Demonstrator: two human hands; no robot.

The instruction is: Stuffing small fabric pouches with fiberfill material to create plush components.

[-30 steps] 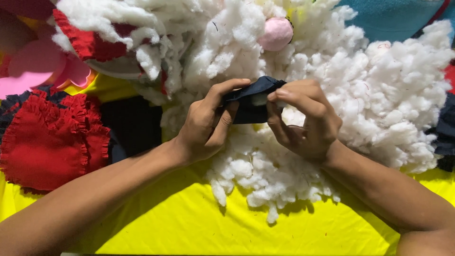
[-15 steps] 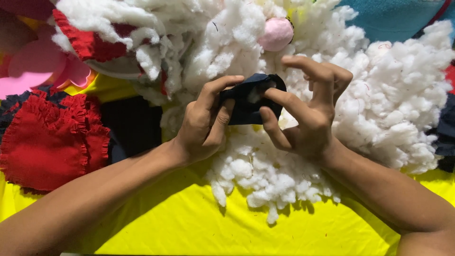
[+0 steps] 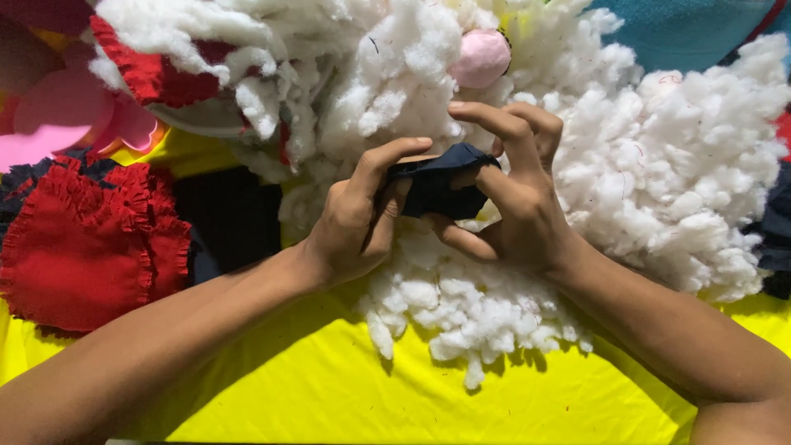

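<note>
Dark navy fabric piece (image 3: 437, 188), small, soft and crumpled, held above the middle of the tabletop (image 3: 329, 395), over the stuffing. Left hand (image 3: 354, 222) gripping its left end: thumb along the top, fingers (image 3: 381, 235) curled tight beneath. Right hand (image 3: 515, 202) on its right end: index finger arched over the top edge, thumb pressing from below, remaining fingers loosely bent behind. Both hands closed on the cloth, touching it and nearly touching each other.

Underneath and behind: big mound of white fibre stuffing (image 3: 659, 165), fluffy, lumpy, torn into tufts, spreading from centre toward the far and right edges. Loose clumps trailing toward the near edge, below the hands. Small dark flecks scattered in the fibre.

Pale pink ball (image 3: 482, 58), smooth and round, nested in the stuffing near the far edge, just beyond the right fingertips, apart from them.

Tabletop covered in bright yellow cloth, smooth, slightly creased.

Left edge: red fabric piece (image 3: 78, 247), flat, with frayed ruffled border, lying on darker cloth. Above it, a pink foam-like flower shape (image 3: 58, 124), flat with rounded lobes. Far-left: another red frilled strip (image 3: 148, 70) partly buried under stuffing. Far-right corner: teal cloth (image 3: 684, 29), matte.
</note>
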